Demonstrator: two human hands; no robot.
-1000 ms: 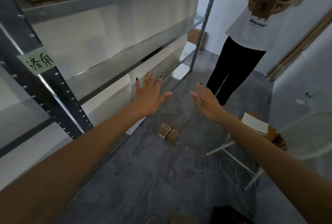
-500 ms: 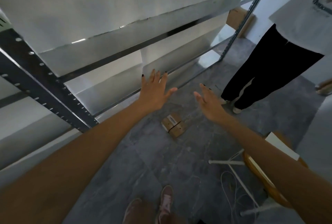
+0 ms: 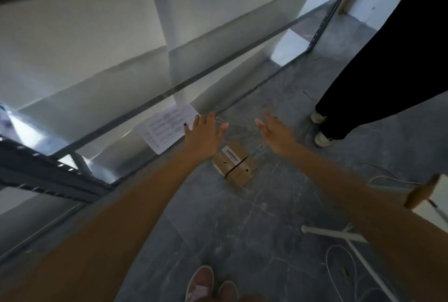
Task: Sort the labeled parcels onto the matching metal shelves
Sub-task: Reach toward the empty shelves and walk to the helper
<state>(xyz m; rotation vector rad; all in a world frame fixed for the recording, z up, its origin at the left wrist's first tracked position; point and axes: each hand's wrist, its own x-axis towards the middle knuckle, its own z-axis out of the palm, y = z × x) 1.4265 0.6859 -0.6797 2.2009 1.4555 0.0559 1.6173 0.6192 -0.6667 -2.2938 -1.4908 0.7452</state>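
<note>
Metal shelving (image 3: 169, 91): occupies the left and upper part of the head view; lower tiers only, the top cut off by the frame, surfaces blurred and bare as far as can be seen. Dark perforated upright at far left, smeared by motion.

Printed sheet (image 3: 168, 127): white paper lying at the foot of the shelving, text too small to read; one corner hidden behind the left hand.

Left hand (image 3: 202, 135): arm stretched forward and down, palm toward the floor, fingers spread wide, grip holding nothing.

Parcel (image 3: 234, 164): small brown cardboard box lying on the grey floor (image 3: 218, 217), between the two hands and just below them (white label on top, print illegible; a dark band crosses its middle). Neither hand touches it.

Right hand (image 3: 276, 132): likewise extended, fingers loose and apart, grip holding nothing; fingertips blurred.

Second person (image 3: 378, 59): black trousers and pale shoes only, body cut off above.

Far right: white cable (image 3: 339, 265) and a white stand leg (image 3: 334, 232), partly hidden by the right forearm.

Bottom edge: wearer's pink shoes (image 3: 211, 284), cropped.
</note>
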